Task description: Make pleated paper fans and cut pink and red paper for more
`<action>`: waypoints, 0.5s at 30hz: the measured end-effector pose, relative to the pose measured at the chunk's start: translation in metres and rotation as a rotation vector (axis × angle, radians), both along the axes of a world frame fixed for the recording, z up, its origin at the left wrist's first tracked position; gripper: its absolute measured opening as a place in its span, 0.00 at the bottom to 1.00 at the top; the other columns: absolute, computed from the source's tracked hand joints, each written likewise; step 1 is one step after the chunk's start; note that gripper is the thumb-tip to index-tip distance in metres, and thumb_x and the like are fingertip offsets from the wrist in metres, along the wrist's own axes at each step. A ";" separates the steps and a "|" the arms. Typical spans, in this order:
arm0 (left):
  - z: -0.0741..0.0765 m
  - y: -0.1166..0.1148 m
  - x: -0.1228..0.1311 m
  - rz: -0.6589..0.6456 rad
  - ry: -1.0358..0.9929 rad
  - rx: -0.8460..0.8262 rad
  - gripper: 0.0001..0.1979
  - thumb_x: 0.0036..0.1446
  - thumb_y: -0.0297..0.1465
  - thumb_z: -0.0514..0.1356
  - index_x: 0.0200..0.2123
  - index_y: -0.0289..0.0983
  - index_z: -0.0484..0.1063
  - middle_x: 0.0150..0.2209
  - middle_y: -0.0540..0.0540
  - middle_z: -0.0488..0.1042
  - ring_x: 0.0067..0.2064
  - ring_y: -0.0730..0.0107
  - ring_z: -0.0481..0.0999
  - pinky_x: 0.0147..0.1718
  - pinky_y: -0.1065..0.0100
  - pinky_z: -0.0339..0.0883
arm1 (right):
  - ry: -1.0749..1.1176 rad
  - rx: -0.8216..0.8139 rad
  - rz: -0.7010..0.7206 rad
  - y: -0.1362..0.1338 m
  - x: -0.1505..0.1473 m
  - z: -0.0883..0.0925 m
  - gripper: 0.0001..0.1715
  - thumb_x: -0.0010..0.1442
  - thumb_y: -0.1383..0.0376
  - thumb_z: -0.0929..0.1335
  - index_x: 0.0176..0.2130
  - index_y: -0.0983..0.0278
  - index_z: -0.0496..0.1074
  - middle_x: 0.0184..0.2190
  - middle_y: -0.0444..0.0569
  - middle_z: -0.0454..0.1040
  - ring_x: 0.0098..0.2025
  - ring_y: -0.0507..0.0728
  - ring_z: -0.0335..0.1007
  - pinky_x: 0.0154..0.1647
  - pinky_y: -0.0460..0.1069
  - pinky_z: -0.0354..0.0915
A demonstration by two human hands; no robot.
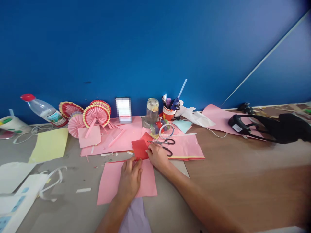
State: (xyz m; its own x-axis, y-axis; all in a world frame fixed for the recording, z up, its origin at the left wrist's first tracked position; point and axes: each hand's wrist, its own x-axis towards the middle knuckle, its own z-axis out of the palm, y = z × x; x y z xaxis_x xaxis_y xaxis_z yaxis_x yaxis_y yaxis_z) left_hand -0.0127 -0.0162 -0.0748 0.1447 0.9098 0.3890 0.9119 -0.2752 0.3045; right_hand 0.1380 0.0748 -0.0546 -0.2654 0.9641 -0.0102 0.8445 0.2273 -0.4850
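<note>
A small red paper (140, 149) lies under the fingertips of both hands, near the upper edge of a pink sheet (109, 181). My left hand (131, 176) rests over the pink sheet, its fingers bent and close together at the red paper's lower edge. At the red paper's right side, my right hand (157, 156) holds it with curled fingers. Black-handled scissors (167, 141) lie just beyond my right hand, on layered pink paper (187, 146). A ring of clear tape (167, 131) stands behind the scissors.
Behind are folded paper fans (96, 116), a phone (123, 110), a jar (152, 111) and a cup of pens (168, 113). A tilted bottle (48, 111) and yellow paper (50, 145) are left. A black strapped device (279, 129) lies right, before the blue wall (155, 48).
</note>
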 end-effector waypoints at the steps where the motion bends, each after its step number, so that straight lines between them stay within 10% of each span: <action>1: 0.000 0.000 0.000 -0.005 0.009 0.000 0.16 0.58 0.26 0.53 0.49 0.39 0.70 0.48 0.39 0.68 0.47 0.57 0.68 0.45 0.56 0.68 | 0.003 -0.001 -0.001 0.000 0.000 0.000 0.07 0.60 0.66 0.64 0.32 0.64 0.69 0.35 0.51 0.75 0.34 0.55 0.70 0.31 0.47 0.56; 12: 0.004 0.000 0.003 0.023 0.167 -0.095 0.18 0.59 0.26 0.52 0.52 0.35 0.69 0.49 0.38 0.68 0.48 0.58 0.67 0.46 0.57 0.66 | 0.216 0.107 -0.037 0.002 0.010 0.008 0.14 0.59 0.71 0.63 0.46 0.68 0.69 0.40 0.53 0.73 0.39 0.55 0.70 0.39 0.47 0.62; 15: 0.003 0.000 0.004 0.037 0.190 -0.119 0.18 0.59 0.25 0.52 0.52 0.35 0.69 0.49 0.37 0.67 0.48 0.57 0.66 0.46 0.56 0.66 | 0.185 0.142 0.190 -0.001 0.020 0.020 0.16 0.60 0.74 0.59 0.42 0.66 0.72 0.39 0.52 0.73 0.39 0.54 0.69 0.41 0.47 0.62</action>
